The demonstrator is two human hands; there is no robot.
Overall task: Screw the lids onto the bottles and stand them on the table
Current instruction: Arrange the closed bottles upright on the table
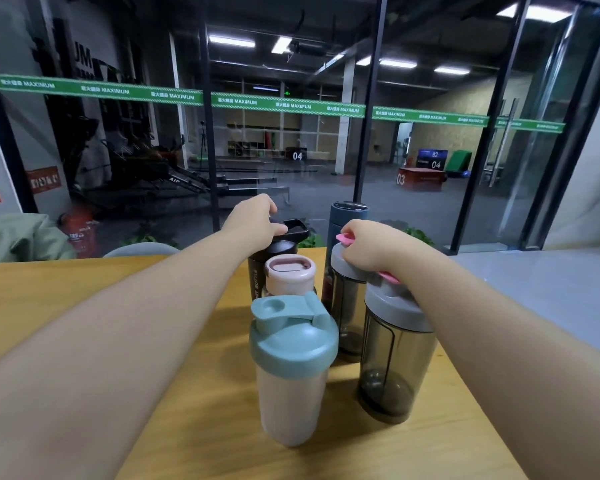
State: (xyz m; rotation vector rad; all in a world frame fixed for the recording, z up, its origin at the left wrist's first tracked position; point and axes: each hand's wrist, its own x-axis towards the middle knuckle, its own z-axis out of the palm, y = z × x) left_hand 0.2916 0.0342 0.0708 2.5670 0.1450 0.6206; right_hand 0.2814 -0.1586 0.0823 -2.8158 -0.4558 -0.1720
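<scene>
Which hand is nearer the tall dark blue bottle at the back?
Right. The right hand grips a grey lid just in front of the dark blue bottle; the left hand is on the black bottle.

both arms outstretched; left hand point(253, 220), right hand point(369, 242) curled, gripping.

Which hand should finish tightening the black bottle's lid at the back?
Left. The left hand already grips the black lid on the black bottle; the right hand is busy on a grey-lidded bottle.
</scene>
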